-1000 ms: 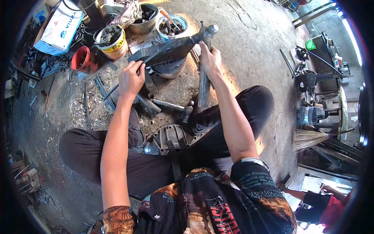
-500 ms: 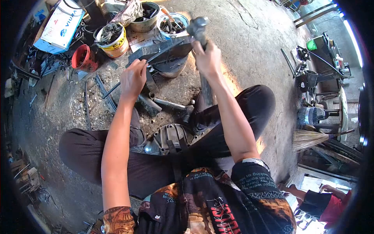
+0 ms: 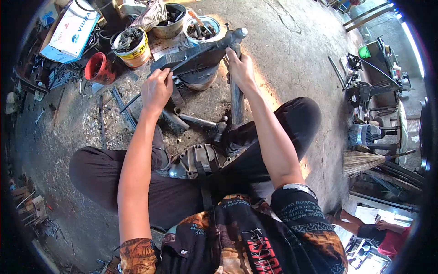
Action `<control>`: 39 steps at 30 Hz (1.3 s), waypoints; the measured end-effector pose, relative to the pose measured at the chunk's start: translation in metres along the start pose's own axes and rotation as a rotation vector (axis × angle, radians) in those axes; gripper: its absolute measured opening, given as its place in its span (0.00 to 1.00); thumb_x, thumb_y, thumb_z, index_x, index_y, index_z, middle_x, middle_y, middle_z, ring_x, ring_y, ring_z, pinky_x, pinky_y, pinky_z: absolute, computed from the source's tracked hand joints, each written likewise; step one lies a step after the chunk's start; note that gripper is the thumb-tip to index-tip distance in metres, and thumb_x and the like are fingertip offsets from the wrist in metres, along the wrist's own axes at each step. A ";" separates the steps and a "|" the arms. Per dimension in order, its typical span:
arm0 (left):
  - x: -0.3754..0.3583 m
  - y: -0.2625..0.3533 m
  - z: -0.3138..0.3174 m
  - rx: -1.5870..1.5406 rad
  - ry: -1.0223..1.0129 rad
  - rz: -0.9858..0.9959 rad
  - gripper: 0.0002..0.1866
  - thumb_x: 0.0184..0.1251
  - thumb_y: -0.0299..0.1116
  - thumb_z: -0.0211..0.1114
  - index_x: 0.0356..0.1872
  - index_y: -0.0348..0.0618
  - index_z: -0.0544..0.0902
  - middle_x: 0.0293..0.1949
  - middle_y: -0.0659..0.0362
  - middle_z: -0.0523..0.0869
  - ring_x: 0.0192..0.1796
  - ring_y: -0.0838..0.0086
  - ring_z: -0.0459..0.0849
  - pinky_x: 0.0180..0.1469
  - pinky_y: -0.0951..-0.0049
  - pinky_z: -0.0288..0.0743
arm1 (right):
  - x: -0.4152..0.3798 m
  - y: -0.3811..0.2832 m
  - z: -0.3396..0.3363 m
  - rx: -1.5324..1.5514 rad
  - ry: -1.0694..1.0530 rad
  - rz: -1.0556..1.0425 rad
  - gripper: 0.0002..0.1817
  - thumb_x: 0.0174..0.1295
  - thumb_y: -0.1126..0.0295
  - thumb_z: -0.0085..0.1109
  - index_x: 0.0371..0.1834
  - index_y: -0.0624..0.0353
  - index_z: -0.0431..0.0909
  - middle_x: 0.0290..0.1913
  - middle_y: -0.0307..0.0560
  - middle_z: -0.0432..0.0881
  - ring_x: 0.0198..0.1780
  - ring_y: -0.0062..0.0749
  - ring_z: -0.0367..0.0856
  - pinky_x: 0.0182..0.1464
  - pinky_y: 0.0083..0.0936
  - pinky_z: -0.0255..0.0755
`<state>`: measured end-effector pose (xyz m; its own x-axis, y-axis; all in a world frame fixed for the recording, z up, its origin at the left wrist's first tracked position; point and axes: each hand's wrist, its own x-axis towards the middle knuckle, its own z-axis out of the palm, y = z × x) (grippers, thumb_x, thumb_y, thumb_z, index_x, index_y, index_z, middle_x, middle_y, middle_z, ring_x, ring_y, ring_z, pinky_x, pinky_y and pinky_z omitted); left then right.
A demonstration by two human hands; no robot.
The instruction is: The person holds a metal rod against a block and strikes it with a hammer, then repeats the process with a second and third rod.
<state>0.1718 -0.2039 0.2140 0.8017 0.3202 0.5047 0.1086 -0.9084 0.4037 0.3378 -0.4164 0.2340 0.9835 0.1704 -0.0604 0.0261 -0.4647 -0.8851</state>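
Note:
My left hand (image 3: 157, 90) is closed around a thin metal rod (image 3: 131, 102), which slants up and right across the top of a dark anvil (image 3: 198, 68). In my right hand (image 3: 242, 71) is a hammer (image 3: 236, 102), gripped high on its thick handle. The hammer's head is down at the anvil's right end, over the rod's far end, which it hides. Below the anvil, a second hammer (image 3: 198, 121) lies on the ground between my feet. Nearer to me, a cast metal housing (image 3: 205, 154) rests between my crossed legs.
Beyond the anvil stand a red bucket (image 3: 99, 72), a yellow-and-white bucket (image 3: 137, 57) and a white bucket (image 3: 189, 36), holding scrap. A cardboard box (image 3: 68, 36) is at the upper left. On the right are a broom (image 3: 362, 164) and another person (image 3: 394, 237).
The hammer has swung down from its raised position onto the anvil's right end, my right hand lowering slightly with it. My left hand keeps the rod in nearly the same place.

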 end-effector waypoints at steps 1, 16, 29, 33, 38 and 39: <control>0.000 -0.001 0.002 0.000 0.002 0.001 0.08 0.70 0.32 0.65 0.43 0.40 0.87 0.35 0.51 0.86 0.37 0.51 0.87 0.38 0.56 0.81 | 0.000 0.000 -0.001 0.001 0.001 -0.002 0.29 0.68 0.45 0.61 0.27 0.65 0.77 0.20 0.46 0.77 0.21 0.33 0.79 0.25 0.37 0.73; 0.002 -0.005 0.002 0.010 0.012 0.050 0.07 0.72 0.33 0.64 0.43 0.42 0.86 0.33 0.53 0.83 0.35 0.51 0.85 0.35 0.56 0.79 | -0.023 -0.043 -0.004 -0.331 0.041 -0.148 0.33 0.65 0.43 0.62 0.36 0.73 0.81 0.28 0.63 0.85 0.33 0.52 0.87 0.38 0.45 0.76; -0.004 -0.007 0.003 0.007 0.025 0.031 0.08 0.71 0.34 0.65 0.43 0.42 0.86 0.34 0.52 0.84 0.36 0.51 0.86 0.36 0.56 0.80 | -0.019 -0.030 -0.006 -0.041 -0.055 -0.057 0.32 0.67 0.44 0.60 0.26 0.70 0.78 0.22 0.54 0.81 0.24 0.41 0.83 0.30 0.45 0.77; -0.001 -0.003 0.003 -0.027 0.088 0.051 0.08 0.71 0.34 0.64 0.43 0.42 0.86 0.35 0.52 0.84 0.36 0.51 0.86 0.36 0.56 0.80 | -0.003 -0.010 -0.008 -0.046 0.013 -0.061 0.30 0.68 0.46 0.62 0.24 0.67 0.76 0.19 0.50 0.79 0.19 0.33 0.80 0.21 0.35 0.73; 0.001 -0.007 0.006 -0.042 0.045 0.074 0.08 0.71 0.34 0.65 0.44 0.42 0.86 0.34 0.52 0.83 0.36 0.51 0.86 0.36 0.56 0.80 | -0.007 -0.021 -0.007 -0.104 0.072 -0.152 0.28 0.68 0.49 0.64 0.26 0.68 0.76 0.18 0.50 0.78 0.18 0.32 0.80 0.21 0.35 0.72; 0.002 -0.007 0.006 -0.059 0.078 0.094 0.08 0.71 0.34 0.65 0.44 0.42 0.86 0.34 0.52 0.83 0.36 0.51 0.85 0.36 0.55 0.79 | -0.009 -0.026 -0.006 -0.117 0.083 -0.173 0.28 0.68 0.49 0.64 0.27 0.69 0.76 0.19 0.50 0.78 0.18 0.31 0.79 0.21 0.34 0.72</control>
<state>0.1756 -0.1990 0.2079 0.7586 0.2561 0.5991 -0.0016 -0.9188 0.3947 0.3294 -0.4115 0.2600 0.9739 0.1861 0.1302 0.2115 -0.5336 -0.8189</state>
